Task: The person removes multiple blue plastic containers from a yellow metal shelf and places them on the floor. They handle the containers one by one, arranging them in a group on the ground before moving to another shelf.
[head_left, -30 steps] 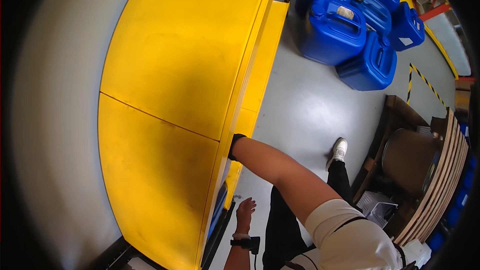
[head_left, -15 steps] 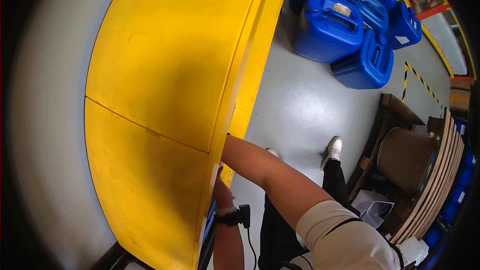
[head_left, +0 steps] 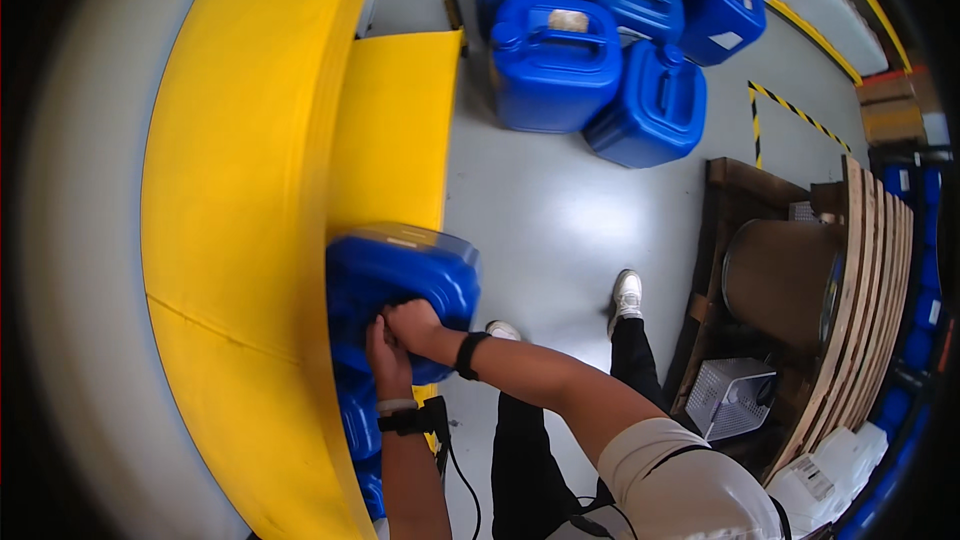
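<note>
A blue plastic jerrycan [head_left: 440, 275] sits partly out over the edge of the yellow lower shelf [head_left: 385, 130], slightly blurred. On its top my right hand [head_left: 413, 328] is closed round the handle. Close beside it my left hand [head_left: 388, 355] is curled at the same handle, its fingertips partly hidden. The yellow upper shelf [head_left: 230, 190] covers part of the jerrycan on the left. Nearer to me, more blue jerrycans [head_left: 360, 420] show along the same lower shelf.
Several blue jerrycans [head_left: 555, 60] stand on the grey floor at the back. To the right are a wooden pallet stood on edge [head_left: 850, 320], a brown drum [head_left: 780, 275] and a white plastic basket [head_left: 730, 395]. Striped tape [head_left: 800, 110] marks the floor beyond.
My hands, hidden behind the upper shelf before, now show on the jerrycan's handle. The jerrycan has come out past the shelf edge to the right. The view has shifted too.
</note>
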`<state>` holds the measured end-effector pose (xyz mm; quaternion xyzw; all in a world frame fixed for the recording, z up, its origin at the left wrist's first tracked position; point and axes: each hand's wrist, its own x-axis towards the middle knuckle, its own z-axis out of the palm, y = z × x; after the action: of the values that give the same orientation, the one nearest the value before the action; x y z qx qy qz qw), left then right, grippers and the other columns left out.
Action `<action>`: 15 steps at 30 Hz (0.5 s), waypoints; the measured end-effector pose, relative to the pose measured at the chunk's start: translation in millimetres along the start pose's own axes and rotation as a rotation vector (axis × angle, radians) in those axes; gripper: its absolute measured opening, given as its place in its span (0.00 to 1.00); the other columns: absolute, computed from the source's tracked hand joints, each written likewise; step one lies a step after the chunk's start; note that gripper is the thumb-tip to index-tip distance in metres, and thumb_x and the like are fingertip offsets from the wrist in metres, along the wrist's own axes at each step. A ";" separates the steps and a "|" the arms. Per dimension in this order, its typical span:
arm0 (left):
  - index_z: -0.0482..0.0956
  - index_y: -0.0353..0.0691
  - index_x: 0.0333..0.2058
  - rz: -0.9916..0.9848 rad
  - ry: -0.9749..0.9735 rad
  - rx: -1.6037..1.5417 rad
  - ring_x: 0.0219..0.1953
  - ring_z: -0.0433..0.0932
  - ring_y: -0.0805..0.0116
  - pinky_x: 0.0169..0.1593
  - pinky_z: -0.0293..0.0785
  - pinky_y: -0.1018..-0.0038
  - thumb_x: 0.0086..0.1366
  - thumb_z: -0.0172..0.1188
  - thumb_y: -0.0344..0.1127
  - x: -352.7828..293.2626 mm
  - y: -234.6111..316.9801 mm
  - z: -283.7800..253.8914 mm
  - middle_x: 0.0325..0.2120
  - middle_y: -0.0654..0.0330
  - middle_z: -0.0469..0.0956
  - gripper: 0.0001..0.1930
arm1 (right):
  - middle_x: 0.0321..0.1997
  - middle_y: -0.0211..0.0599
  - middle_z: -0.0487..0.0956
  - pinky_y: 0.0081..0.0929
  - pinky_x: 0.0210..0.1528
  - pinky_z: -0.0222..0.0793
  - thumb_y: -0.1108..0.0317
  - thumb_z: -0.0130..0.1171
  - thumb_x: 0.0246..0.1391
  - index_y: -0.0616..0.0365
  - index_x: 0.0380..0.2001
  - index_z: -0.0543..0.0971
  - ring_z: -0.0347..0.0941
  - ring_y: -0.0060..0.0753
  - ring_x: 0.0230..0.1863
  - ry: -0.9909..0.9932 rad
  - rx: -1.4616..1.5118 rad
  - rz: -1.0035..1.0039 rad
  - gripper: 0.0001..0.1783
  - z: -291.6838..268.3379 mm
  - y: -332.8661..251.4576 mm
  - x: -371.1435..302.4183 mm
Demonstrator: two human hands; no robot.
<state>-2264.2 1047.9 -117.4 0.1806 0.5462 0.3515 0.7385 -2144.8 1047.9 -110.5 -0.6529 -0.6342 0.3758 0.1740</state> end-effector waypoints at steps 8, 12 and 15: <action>0.67 0.43 0.41 -0.304 -0.076 0.224 0.47 0.66 0.68 0.50 0.57 0.70 0.59 0.51 0.41 -45.0 -99.7 145.2 0.41 0.61 0.69 0.14 | 0.28 0.41 0.77 0.35 0.27 0.69 0.65 0.53 0.40 0.53 0.43 0.71 0.74 0.41 0.27 0.087 0.055 0.251 0.21 -47.9 135.2 -146.3; 0.68 0.46 0.34 -0.391 -0.215 0.382 0.43 0.67 0.74 0.47 0.57 0.72 0.57 0.54 0.38 -72.5 -164.7 219.6 0.35 0.65 0.71 0.08 | 0.27 0.43 0.77 0.35 0.28 0.69 0.62 0.54 0.39 0.54 0.39 0.73 0.74 0.42 0.27 0.305 0.112 0.410 0.19 -69.5 190.6 -228.6; 0.69 0.47 0.34 -0.442 -0.323 0.519 0.38 0.66 0.78 0.43 0.57 0.73 0.55 0.56 0.38 -85.0 -217.0 269.5 0.32 0.69 0.70 0.09 | 0.23 0.45 0.76 0.37 0.26 0.69 0.60 0.55 0.38 0.56 0.34 0.74 0.73 0.44 0.24 0.358 0.176 0.651 0.17 -100.1 221.5 -278.2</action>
<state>-1955.9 869.4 -109.8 0.2925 0.5195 0.0007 0.8028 -1894.9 776.1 -125.4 -0.8581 -0.3182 0.3445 0.2090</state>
